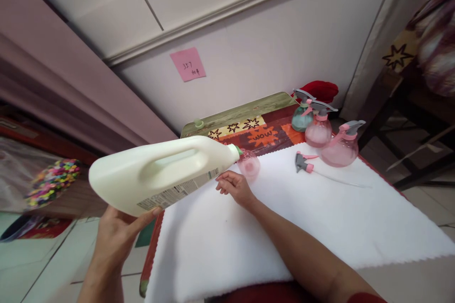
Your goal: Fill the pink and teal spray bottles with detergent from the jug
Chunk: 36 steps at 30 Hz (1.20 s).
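Currently, white jug tipped on its side, green spout at the mouth of the pink bottle; contact unclear. Left hand grips the jug's base from beneath, well left of the pink bottle. Right hand half-curled, just nearer the wearer than the pink bottle; cannot tell if it holds anything. Right of the pink bottle: loose sprayer head, then three spray bottles.

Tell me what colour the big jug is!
The jug is a pale, creamy white; the head view shows it best.
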### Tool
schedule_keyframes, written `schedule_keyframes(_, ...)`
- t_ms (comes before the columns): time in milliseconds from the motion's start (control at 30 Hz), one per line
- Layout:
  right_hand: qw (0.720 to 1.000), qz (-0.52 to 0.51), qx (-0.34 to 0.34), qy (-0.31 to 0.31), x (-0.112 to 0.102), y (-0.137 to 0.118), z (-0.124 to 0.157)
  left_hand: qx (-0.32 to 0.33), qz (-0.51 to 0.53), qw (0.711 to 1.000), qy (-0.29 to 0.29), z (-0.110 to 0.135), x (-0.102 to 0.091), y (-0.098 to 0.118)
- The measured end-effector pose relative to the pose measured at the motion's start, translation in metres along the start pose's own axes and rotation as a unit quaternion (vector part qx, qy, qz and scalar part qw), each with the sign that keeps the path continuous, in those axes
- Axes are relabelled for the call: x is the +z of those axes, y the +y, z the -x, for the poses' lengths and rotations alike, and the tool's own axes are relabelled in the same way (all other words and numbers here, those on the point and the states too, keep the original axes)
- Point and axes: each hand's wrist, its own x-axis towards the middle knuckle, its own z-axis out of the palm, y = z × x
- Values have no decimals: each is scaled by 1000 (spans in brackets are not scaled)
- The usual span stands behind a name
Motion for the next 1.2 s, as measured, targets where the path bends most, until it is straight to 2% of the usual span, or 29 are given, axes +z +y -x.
schedule_keyframes(167, 999, -5, -20, 38, -4, -4, -3, 4, 0, 1000, -3, -1, 1, 1)
schedule_keyframes(633, 999, -4, -18, 36, -4, -3, -3, 4, 8, 1000, 3, -3, -3, -3)
schedule_keyframes(767, 1000, 10, 7, 19, -6, 4, -6, 9, 6, 1000, -2, -4, -3, -3)
schedule_keyframes(867, 996, 66, 62, -6, -8, 13, -6, 9, 4, 1000, -2, -4, -2, -1)
schedule_keyframes(933, 984, 154, 90, -17, -9, 19, -5, 7, 8, 1000, -2, -3, -1, 0)
schedule_keyframes(1067, 941, 328, 63, -52, -10, 28, 0, 17, 11, 1000, 2, -3, 1, 2)
schedule_keyframes(1200, 929, 361, 47, -69, -10, 30, 1, 10, 3, 1000, -7, -3, 1, 4)
